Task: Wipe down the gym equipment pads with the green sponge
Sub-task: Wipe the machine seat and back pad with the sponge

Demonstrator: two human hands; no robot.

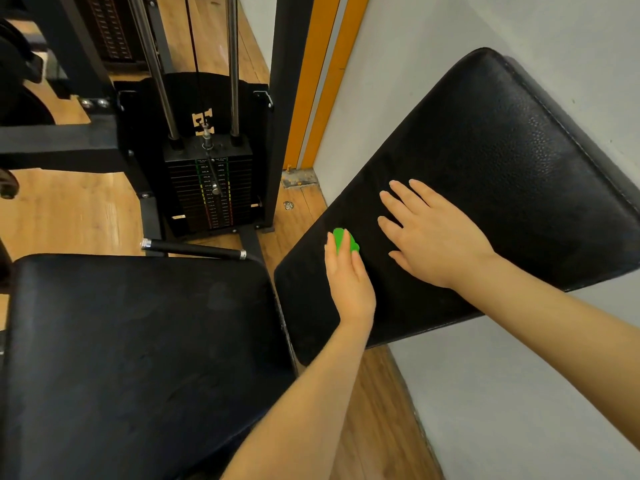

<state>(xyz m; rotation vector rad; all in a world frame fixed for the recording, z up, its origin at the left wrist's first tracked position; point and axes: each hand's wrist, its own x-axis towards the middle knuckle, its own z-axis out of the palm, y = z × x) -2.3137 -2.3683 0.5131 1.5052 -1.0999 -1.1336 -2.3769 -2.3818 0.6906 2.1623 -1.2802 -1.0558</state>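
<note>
Left hand [349, 282] grips green sponge [344, 240], pressed on lower part of back pad [485, 161]. Right hand [433, 237] flat on same pad, fingers straight and spread. Seat pad [138, 341] beside, left. Weight stack [209, 188] behind.

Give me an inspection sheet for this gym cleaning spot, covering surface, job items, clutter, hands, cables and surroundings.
Surface: black back pad, tilted, beside the grey wall; black seat pad lower left.
Job's things: green sponge pressed on the back pad's lower part.
Clutter: small crumpled scrap on the wooden floor.
Hands: left hand grips the sponge; right hand rests flat on the back pad, fingers spread.
Cables: thin black machine cable running down to the weight stack.
Surroundings: two steel guide rods, black handle bar, orange wall strip.
</note>
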